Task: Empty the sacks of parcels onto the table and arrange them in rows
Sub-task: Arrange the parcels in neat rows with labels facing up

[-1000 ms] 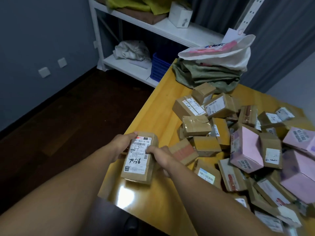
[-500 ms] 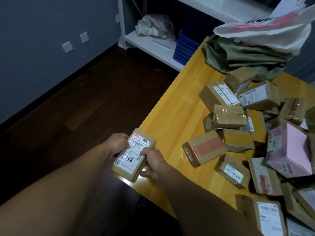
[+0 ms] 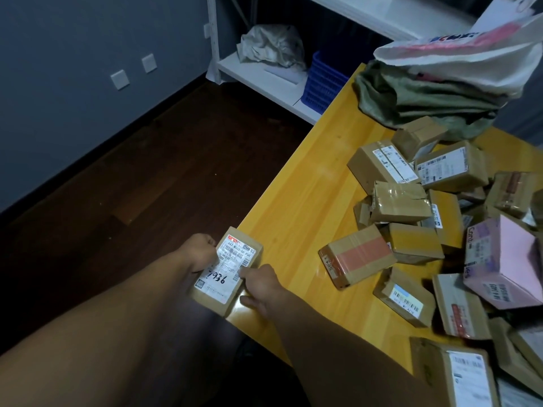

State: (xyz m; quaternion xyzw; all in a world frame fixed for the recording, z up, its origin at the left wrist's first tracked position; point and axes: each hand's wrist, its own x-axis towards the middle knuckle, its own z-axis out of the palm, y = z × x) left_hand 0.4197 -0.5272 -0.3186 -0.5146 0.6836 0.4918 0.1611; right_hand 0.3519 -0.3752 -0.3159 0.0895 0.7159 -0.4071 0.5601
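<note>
A flat brown parcel (image 3: 227, 270) with a white label and handwritten digits lies at the near left corner of the yellow table (image 3: 296, 201). My left hand (image 3: 201, 252) grips its left edge. My right hand (image 3: 260, 284) holds its right edge, with one finger on the label. A loose heap of several brown parcels (image 3: 399, 207) and a pink box (image 3: 502, 262) covers the table's right side. An olive sack (image 3: 417, 98) and a white sack (image 3: 458, 54) lie slumped at the far end.
White shelving (image 3: 264, 74) stands behind the table with a crumpled grey bag (image 3: 271, 45) and a blue crate (image 3: 321, 83). Dark wooden floor (image 3: 147, 171) lies to the left. A brown parcel with red tape (image 3: 358, 255) sits nearest my hands.
Both hands have brought the labelled parcel down and left onto the table's near left corner. My view has swung left and downward, so the heap now sits further right.
</note>
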